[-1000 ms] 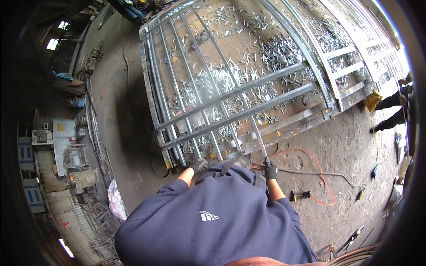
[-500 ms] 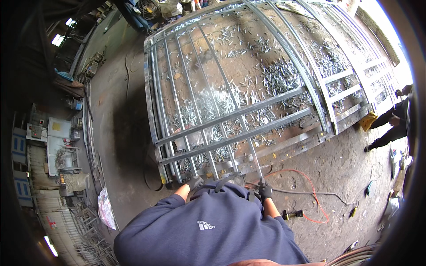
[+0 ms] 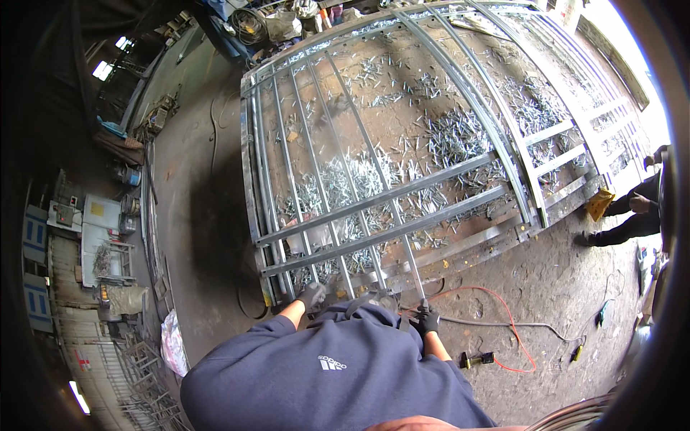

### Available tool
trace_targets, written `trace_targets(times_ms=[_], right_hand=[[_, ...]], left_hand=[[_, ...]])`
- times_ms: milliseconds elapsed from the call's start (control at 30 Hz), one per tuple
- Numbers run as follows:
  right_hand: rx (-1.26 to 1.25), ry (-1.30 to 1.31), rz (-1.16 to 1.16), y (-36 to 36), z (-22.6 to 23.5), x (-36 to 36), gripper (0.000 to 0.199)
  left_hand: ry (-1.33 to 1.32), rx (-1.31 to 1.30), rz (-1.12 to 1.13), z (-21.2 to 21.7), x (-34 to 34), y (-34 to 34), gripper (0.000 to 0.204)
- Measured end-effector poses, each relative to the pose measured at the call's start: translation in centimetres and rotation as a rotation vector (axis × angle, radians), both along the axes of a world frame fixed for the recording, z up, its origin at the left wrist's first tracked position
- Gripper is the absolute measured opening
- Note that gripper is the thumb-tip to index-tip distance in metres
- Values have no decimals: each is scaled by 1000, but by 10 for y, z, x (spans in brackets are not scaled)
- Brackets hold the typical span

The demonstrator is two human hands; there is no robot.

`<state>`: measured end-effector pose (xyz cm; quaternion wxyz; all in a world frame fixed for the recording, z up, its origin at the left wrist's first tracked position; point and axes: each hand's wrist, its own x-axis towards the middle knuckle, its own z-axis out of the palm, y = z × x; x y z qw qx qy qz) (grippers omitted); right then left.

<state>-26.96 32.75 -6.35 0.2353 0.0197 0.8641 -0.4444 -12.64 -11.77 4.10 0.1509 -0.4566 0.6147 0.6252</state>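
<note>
Curling around the near end of a slim metal bar (image 3: 411, 264), the gloved right hand (image 3: 425, 317) looks nearly closed on it. The gloved left hand (image 3: 311, 294) has its fingers bent beside the near ends of the neighbouring bars (image 3: 343, 269) — whether it grips one, I cannot tell. Just right of the right hand, a red hose (image 3: 511, 323) loops over the floor near a hand tool (image 3: 476, 359); a foot stepping sideways could snag there. Farther off, the slim bar seems to run beneath the lower crossbar (image 3: 384, 231) and the upper crossbar (image 3: 377, 197). If pulled or twisted unevenly, it could jam against them or pinch fingers. Beyond lie loose metal pieces (image 3: 352, 179) — a dragged bar end might catch and scatter them. To the far right, another person's leg (image 3: 627, 228) is close enough to the frame edge to be bumped by a swinging length.
</note>
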Motion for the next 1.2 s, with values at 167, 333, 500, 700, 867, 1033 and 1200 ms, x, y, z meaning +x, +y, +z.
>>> trace_targets(times_ms=[167, 333, 500, 700, 867, 1033, 1200], right_hand=[[-189, -374, -259, -1, 19, -10, 44], [-263, -193, -245, -3, 38, -15, 39], [-237, -265, -311, -11, 55, -18, 41], [-111, -358, -251, -13, 79, -24, 34], [-106, -275, -137, -43, 71, -51, 35], [-87, -287, 3, -96, 57, -109, 38], [35, -160, 0, -66, 90, -138, 47]], left_hand=[[573, -533, 46, -5, -120, 3, 52], [606, -845, -76, -30, -317, -4, 61], [487, -733, -46, -89, -443, -8, 70], [127, -464, 30, -175, -476, -17, 71], [321, -461, 193, -231, -474, -18, 55], [259, -329, 218, -212, -483, -18, 51], [-163, -835, -515, -114, -480, -16, 72]])
